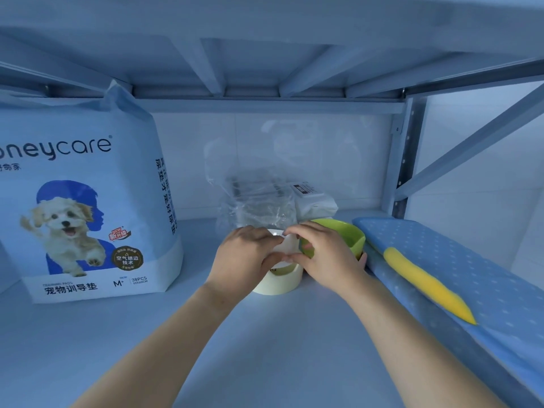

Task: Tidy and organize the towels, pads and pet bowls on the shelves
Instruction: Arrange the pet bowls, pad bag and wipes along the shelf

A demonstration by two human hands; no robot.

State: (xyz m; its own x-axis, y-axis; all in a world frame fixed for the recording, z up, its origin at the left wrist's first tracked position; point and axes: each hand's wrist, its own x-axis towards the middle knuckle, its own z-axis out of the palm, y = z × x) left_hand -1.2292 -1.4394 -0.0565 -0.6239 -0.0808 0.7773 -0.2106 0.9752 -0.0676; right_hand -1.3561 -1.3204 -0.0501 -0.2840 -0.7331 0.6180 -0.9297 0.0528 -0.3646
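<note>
"Green pet bowl (344,232), location?"

"On the shelf board (265,348), centre right, just beside the folded blue dotted pad (471,275). My right hand (326,257) is clamped on its near rim: thumb inside, fingers curled round the outside, one fingertip showing past the far side."

"Left hand (244,254)?"

"Over the cream bowl (279,282), which stands on the same board, touching or nearly touching the green one; I cannot tell which. A white insert (288,245) sits tilted in its mouth. My fingers are curled over the insert's top edge and my thumb is against its lower edge, so that hand is closed on the insert. My two thumbs meet, or almost meet, between the bowls."

"Pads?"

"One large bag of pet training pads (88,201), upright, at the left, well apart from the bowls. It is printed with a running dog and marked 38PCS. The blue dotted pad lies along the right side, with a yellow strip (426,287) lying lengthwise on top."

"Behind the bowls?"

"A clear plastic-wrapped pack (259,201) against the back wall. I cannot tell its contents. A white packet (315,201) stands just beside it on the right, its label too small to read."

"Structure?"

"Painted metal. A perforated upright post (404,157) stands at the right rear."
</note>
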